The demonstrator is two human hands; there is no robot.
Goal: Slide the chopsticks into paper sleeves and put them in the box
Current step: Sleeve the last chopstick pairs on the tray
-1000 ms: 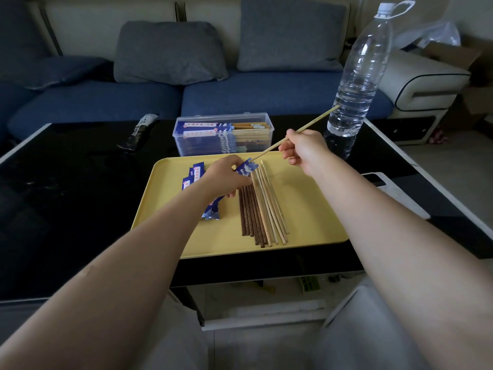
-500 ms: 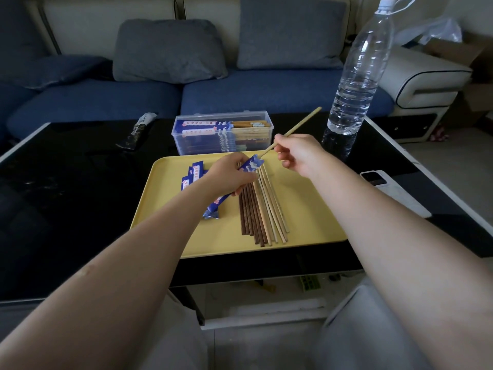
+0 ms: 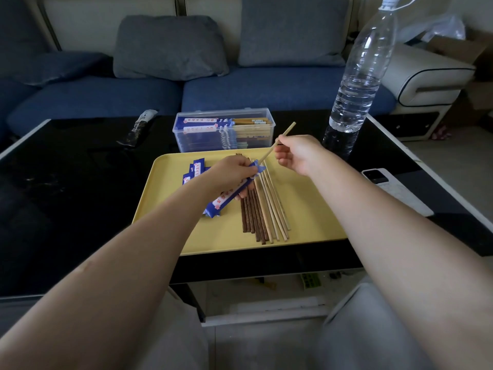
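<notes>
My left hand (image 3: 231, 175) grips a blue paper sleeve (image 3: 223, 201) above the yellow tray (image 3: 306, 209). My right hand (image 3: 298, 153) pinches a pale bamboo chopstick (image 3: 286, 131) whose lower end sits inside the sleeve's open mouth. Loose chopsticks (image 3: 262, 209), dark brown and pale, lie side by side in the tray's middle. More blue sleeves (image 3: 194, 170) lie at the tray's far left, partly hidden by my left hand. A clear plastic box (image 3: 225, 129) with sleeved chopsticks inside stands just behind the tray.
A tall clear water bottle (image 3: 358, 76) stands at the right behind the tray. A white phone (image 3: 392, 188) lies on the black table right of the tray. A dark wrapped item (image 3: 138, 128) lies at the back left. A blue sofa runs behind the table.
My right hand has pushed the pale chopstick down and to the left, deeper into the sleeve, so less of it sticks out. My left hand keeps holding the sleeve.
</notes>
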